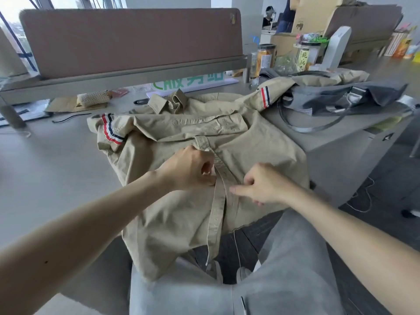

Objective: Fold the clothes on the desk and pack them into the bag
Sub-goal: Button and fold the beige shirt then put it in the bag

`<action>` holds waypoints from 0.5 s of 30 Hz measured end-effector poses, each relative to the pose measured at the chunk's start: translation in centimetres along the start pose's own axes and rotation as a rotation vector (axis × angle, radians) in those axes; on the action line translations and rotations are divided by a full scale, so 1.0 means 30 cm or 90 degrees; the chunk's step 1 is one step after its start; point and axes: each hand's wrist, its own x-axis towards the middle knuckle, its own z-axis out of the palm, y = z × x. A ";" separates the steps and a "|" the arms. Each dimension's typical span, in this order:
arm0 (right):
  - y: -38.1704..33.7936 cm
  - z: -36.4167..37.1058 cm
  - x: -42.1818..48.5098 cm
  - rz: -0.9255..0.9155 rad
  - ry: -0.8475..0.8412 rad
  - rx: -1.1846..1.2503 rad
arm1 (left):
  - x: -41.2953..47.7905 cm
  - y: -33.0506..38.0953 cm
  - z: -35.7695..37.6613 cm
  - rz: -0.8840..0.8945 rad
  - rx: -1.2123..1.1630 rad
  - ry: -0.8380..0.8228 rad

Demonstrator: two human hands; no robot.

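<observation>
The left hand (pixel 193 169) is pinching the front placket of the khaki shirt (pixel 261 144), and the right hand (pixel 261 183), fingers curled, is gripping the cloth just beside it. The shirt is lying spread across the desk (pixel 45 160) edge, with the grey bag (pixel 341 101) near on the right. They seem to be aligning the front before folding, so the next move is probably laying both panels flat.

Open desk (pixel 45 167) left of shirt (pixel 177 214); bag (pixel 341 98) crowds right, jars (pixel 264 57) and divider (pixel 129 39) block rear
</observation>
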 end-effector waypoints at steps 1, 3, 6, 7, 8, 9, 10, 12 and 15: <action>0.001 0.039 -0.031 0.016 -0.022 0.000 | -0.022 0.017 0.011 -0.030 0.011 -0.005; 0.005 0.113 -0.072 0.034 0.019 -0.006 | -0.071 0.055 0.034 -0.084 0.017 -0.029; -0.007 0.190 -0.097 0.076 0.121 0.004 | -0.138 0.120 0.038 -0.117 -0.003 -0.038; -0.019 0.206 -0.102 0.093 0.151 0.006 | -0.160 0.147 0.037 -0.111 0.007 -0.051; -0.030 0.219 -0.104 0.106 0.183 -0.001 | -0.184 0.173 0.040 -0.105 0.020 -0.078; -0.037 0.230 -0.105 0.111 0.222 -0.019 | -0.211 0.200 0.051 -0.115 0.035 -0.121; -0.043 0.239 -0.103 0.110 0.259 -0.043 | -0.237 0.219 0.073 -0.122 0.041 -0.159; -0.051 0.252 -0.100 0.096 0.306 -0.081 | -0.287 0.233 0.129 -0.138 0.017 -0.213; -0.035 0.261 -0.120 0.070 0.322 -0.107 | -0.317 0.230 0.210 -0.192 -0.098 -0.157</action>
